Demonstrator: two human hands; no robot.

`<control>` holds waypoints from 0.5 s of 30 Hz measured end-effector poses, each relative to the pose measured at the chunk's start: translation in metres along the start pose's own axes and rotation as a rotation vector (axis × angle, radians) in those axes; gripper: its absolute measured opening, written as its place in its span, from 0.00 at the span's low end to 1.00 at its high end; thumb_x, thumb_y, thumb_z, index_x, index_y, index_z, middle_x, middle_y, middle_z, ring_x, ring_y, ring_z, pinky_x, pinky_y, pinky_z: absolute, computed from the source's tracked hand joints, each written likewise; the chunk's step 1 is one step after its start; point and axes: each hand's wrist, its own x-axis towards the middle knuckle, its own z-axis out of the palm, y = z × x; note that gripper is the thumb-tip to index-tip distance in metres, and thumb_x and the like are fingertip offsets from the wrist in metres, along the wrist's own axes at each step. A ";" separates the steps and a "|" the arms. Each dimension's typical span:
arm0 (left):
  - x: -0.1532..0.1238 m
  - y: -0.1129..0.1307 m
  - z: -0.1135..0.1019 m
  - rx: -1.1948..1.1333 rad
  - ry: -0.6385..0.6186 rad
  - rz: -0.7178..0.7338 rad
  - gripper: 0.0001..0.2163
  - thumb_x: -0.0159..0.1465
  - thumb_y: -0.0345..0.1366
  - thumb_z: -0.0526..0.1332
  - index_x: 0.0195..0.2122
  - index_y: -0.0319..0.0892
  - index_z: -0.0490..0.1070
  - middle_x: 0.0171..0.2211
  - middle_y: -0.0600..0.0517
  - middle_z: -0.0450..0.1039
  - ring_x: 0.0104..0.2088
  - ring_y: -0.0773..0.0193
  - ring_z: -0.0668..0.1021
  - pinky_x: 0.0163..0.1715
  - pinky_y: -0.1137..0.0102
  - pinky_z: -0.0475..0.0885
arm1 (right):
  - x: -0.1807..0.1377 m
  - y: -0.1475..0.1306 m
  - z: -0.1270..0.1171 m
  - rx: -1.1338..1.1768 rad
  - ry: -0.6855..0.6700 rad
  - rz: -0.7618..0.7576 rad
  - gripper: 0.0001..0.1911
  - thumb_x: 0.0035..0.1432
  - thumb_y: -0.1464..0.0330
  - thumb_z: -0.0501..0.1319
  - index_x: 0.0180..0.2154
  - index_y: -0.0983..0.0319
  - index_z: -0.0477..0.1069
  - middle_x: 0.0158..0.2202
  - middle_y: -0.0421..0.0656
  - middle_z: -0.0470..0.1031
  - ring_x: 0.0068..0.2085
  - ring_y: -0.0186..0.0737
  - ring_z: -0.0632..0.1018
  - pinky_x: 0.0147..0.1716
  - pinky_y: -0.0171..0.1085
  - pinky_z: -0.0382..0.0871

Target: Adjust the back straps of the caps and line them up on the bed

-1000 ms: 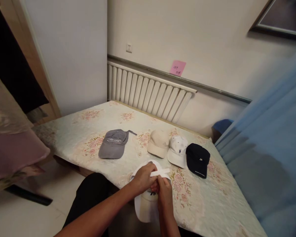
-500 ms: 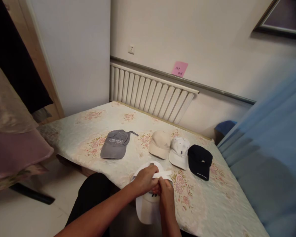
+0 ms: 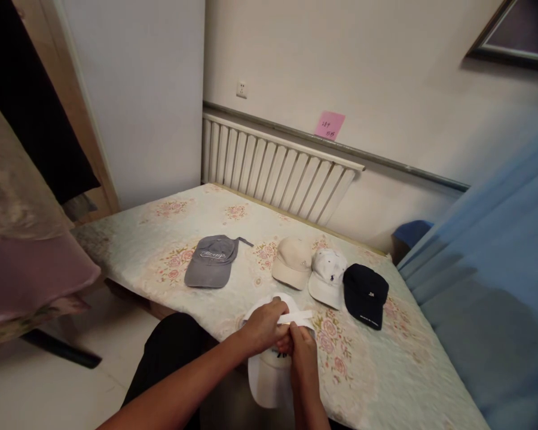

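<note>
A white cap (image 3: 269, 382) is held at the near edge of the bed, its brim pointing down toward me. Both hands are closed at its strap (image 3: 298, 317), whose loose end sticks out to the right. My left hand (image 3: 268, 325) grips the strap side from the left. My right hand (image 3: 302, 343) pinches close beside it, so the fingertips nearly meet and partly hide the strap and a dark mark on the cap's front.
On the flowered bed cover (image 3: 219, 209) lie a grey cap (image 3: 211, 263), a beige cap (image 3: 292, 263), a white cap with a small dark logo (image 3: 327, 278) and a black cap (image 3: 366, 295). A radiator (image 3: 273, 170) stands behind; a blue curtain (image 3: 497, 269) hangs at right.
The camera view has shifted very slightly, so the scene sits a little further right. Both hands keep nearly the same pose on the white cap's strap.
</note>
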 end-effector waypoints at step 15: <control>0.000 -0.001 0.000 0.308 -0.056 0.066 0.05 0.58 0.32 0.55 0.36 0.42 0.66 0.35 0.49 0.70 0.37 0.59 0.73 0.36 0.70 0.66 | 0.001 -0.002 0.002 -0.009 0.031 0.019 0.16 0.52 0.55 0.58 0.22 0.60 0.68 0.21 0.40 0.71 0.24 0.36 0.70 0.23 0.35 0.64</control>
